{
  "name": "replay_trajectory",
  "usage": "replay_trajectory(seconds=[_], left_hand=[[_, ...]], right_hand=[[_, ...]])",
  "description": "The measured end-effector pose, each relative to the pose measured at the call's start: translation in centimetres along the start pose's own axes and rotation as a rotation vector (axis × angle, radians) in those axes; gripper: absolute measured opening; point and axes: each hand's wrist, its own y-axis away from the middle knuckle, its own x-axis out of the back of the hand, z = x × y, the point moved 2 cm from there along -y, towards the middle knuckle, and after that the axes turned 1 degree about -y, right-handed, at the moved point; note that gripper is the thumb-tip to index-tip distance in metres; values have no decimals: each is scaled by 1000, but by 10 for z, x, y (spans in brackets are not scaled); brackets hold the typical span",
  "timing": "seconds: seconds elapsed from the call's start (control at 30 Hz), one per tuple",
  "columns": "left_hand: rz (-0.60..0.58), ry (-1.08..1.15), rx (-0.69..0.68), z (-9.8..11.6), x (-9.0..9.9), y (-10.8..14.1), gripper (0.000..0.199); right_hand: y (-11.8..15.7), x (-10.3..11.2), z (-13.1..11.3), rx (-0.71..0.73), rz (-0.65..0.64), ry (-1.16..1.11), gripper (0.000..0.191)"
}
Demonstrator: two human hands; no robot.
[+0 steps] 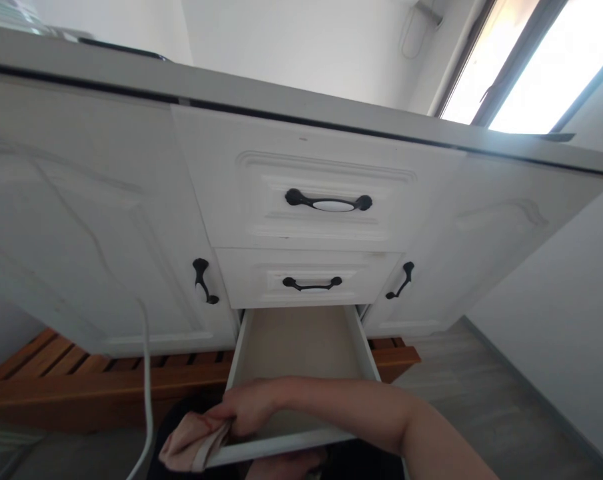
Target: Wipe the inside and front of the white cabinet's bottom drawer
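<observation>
A white drawer (286, 445), the lowest of three, is pulled out, with its bare pale bottom showing. My right forearm reaches across it from the right. At the drawer's front left corner, my right hand (251, 405) is closed on a pinkish-beige cloth (185, 441), which is draped over the corner and the end of the front panel. Below the outer side of that panel, part of my left hand (284, 467) shows at the bottom edge; its fingers are hidden.
Two shut drawers with dark handles (328, 201) are above, between cabinet doors (446, 233). The cabinet stands on a slatted wooden bench (106, 383). A white cable (147, 373) hangs at the left. The countertop edge (291, 100) crosses above, and a window (521, 67) is at upper right.
</observation>
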Motion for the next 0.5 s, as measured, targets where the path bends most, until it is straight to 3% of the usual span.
replay_trajectory(seconds=[0.1, 0.23, 0.33, 0.5], left_hand=[[-5, -53, -4, 5, 3, 5, 40], [-20, -127, 18, 7, 4, 6, 41], [-26, -161, -4, 7, 4, 8, 47], [16, -209, -32, 8, 6, 11, 50]], right_hand=[[-14, -1, -5, -101, -142, 28, 24], [-20, -3, -7, -194, -237, -105, 33], [-12, -5, -5, -185, -209, -92, 24], [17, -3, -5, -27, -94, -185, 18]])
